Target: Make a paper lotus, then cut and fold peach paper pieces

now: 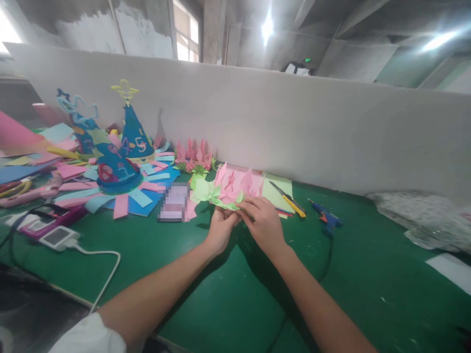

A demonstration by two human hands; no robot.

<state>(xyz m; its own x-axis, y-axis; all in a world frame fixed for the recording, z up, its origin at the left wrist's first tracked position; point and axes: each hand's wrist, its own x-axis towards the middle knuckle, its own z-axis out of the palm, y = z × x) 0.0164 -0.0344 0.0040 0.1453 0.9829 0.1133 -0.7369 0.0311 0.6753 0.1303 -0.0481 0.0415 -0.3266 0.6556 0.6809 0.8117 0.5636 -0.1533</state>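
Both hands hold a pink and green folded-paper flower (231, 189) above the table, its pink petals pointing up and green leaves around its base. My left hand (221, 228) grips it from below with the fingers closed. My right hand (263, 220) pinches a green leaf at the near right edge. A similar paper flower (195, 154) stands behind, against the white partition. Close by on the left lies a phone (174, 202), its screen blurred out. Under and behind the held flower are pink and pale green paper sheets (281, 189).
A yellow utility knife (290, 200) and a blue glue gun (326, 215) lie to the right. Blue cone hats (117, 166) and paper strips crowd the left. A power strip (51, 220) with a white charger cable sits near the left edge. Clear plastic wrapping (423, 215) lies far right.
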